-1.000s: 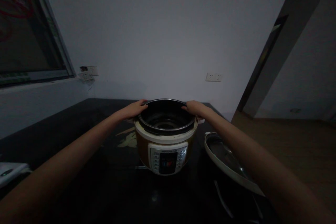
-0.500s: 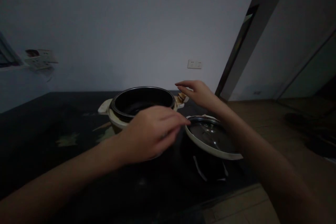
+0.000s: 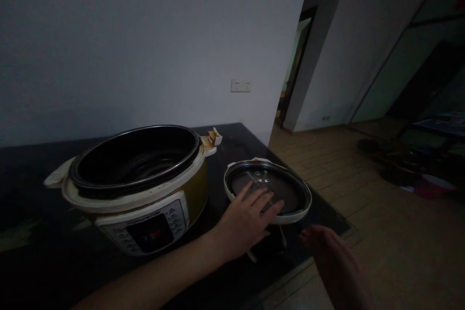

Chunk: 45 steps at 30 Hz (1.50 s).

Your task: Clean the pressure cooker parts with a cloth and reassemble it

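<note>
A pressure cooker (image 3: pixel 198 179) with a dark inner pot (image 3: pixel 141 155) stands uncovered on the black table, its control panel (image 3: pixel 152 232) facing me. To its right lies the cooker's lid (image 3: pixel 290 189), pale-rimmed with a dark shiny inner face turned up. My left hand (image 3: pixel 247 215) reaches across the lid's near left edge, fingers spread over it; whether they touch is hard to tell. My right hand (image 3: pixel 329 244) hovers by the lid's near right side, apart from it, slightly cupped with nothing in it. The underside of the lid is in shadow.
The black tabletop (image 3: pixel 232 138) ends at a right edge close to the lid. Behind it rises a pale wall with a double socket (image 3: pixel 240 85). Tiled floor (image 3: pixel 308 155) stretches right, with a pink basin (image 3: pixel 434 186) and dark clutter farther off.
The view has shifted right and closer to the cooker. My left hand has moved from in front of the cooker to the lid. My right hand has come back toward me, beside the lid.
</note>
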### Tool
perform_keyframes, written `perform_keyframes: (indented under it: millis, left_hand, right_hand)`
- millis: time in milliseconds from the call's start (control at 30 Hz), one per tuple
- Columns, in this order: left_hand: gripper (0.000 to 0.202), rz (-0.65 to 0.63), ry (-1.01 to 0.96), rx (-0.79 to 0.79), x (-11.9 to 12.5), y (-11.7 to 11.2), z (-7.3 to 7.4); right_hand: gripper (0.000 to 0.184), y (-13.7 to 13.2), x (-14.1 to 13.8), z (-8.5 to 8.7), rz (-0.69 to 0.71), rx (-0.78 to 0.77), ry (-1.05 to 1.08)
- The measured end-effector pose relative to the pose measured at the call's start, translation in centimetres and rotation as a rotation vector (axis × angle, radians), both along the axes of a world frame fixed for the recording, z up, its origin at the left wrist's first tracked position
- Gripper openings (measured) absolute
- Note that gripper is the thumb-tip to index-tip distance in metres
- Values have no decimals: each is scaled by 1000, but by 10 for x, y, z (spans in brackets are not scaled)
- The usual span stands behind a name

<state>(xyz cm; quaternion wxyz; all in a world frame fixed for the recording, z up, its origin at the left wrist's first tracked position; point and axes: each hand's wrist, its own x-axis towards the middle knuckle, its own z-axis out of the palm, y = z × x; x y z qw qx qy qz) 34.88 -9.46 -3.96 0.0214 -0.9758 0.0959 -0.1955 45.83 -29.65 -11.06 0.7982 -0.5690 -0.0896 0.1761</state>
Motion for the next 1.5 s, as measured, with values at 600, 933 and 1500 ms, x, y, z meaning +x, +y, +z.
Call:
perform_keyframes:
  millis: [600, 933, 1500]
  left_hand:
    - [49, -166, 106, 32, 36, 10, -17]
    - [60, -150, 188, -176, 42, 19, 12]
    - [52, 70, 207, -260, 61, 22, 36]
  right_hand:
    - [23, 49, 6, -52, 93, 385, 335]
    - [14, 74, 15, -33, 294, 488, 555]
    - [21, 108, 40, -28, 390, 399, 501]
